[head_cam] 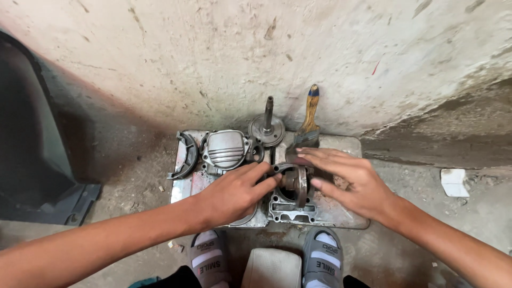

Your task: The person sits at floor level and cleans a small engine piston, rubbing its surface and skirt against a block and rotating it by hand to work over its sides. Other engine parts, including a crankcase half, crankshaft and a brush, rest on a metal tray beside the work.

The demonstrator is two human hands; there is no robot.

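- Left hand (233, 193): fingers curled, tips touching the round metal part (296, 184).
- Right hand (348, 180): fingers spread, resting on that part's far side.
- Round metal part: upright between both hands, on the cylinder block (288, 209), over the metal tray (341, 144).
- Behind: finned cover (225, 149), paintbrush (308, 120), shaft with disc (267, 127).
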